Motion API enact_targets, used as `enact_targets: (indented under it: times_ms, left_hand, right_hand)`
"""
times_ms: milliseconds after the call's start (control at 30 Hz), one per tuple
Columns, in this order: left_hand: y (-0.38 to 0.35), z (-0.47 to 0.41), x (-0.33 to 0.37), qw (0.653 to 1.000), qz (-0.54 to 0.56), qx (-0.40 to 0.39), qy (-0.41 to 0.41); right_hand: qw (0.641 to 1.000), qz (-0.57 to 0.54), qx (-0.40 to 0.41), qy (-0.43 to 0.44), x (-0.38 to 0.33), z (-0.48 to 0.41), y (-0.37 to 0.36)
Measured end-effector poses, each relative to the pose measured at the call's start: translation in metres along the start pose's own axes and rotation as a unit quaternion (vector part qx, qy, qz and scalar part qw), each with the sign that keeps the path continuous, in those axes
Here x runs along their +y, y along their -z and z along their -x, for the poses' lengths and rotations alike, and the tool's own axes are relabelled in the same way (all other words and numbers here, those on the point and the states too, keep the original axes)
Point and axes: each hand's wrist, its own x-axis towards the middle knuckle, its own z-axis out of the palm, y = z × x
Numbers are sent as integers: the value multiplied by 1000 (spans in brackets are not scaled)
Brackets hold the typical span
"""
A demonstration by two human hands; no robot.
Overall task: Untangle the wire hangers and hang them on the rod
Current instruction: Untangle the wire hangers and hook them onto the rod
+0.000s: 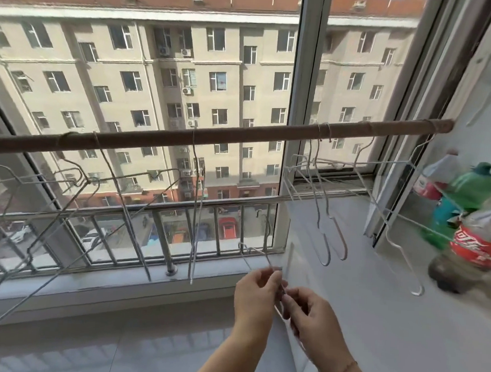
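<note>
Window: a wide glazed window (305,103) is being looked through, and a metal railing (152,212) is being seen along its lower pane.
Windowsill: a pale windowsill (374,306) is being lit by daylight below and to the right of the glass.
Rod: a brown rod (241,134) is being held across the window, and it is tilting up toward the right.
Hung hangers: several wire hangers (116,184) are being carried by the rod at left and centre. Another cluster (322,218) is being carried at the right, where the wires are crossing one another.
Bottles: blurred plastic bottles (474,243), green, teal and red-labelled, are being seen at the right edge, against the wires of the right cluster.
Left hand: the left hand (257,297) is being kept curled around the thin wire of a loose hanger (263,256), low in front of the sill.
Right hand: the right hand (314,317) is being kept pinched on the same wire, just beside the left.
Loose hanger: it is being held between both hands, well below the rod, and its outline is being blurred.
</note>
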Motion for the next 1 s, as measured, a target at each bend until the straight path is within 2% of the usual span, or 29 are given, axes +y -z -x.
enact_targets:
  times_ms: [200,367,533,767,900,1000]
  left_hand:
    - [-1,11,51,993,76,-4,-91]
    - [-1,15,89,979,62,6,-196]
    - [0,0,109,979,85,32,-183]
    - [9,-19,110,987,66,70,-130]
    - [12,-22,107,989,77,78,-105]
    - [11,-23,108,983,46,111,-140]
  right_hand:
    - [995,-26,40,92,-41,-2,-15]
    - [984,-105,29,143,-82,-6,-26]
    - [981,-107,27,159,-104,-26,-37]
    - [988,-92,5,120,-101,-40,-50]
    - [993,-47,-15,106,-101,-36,-49]
    - [990,20,-9,139,-103,-27,-45]
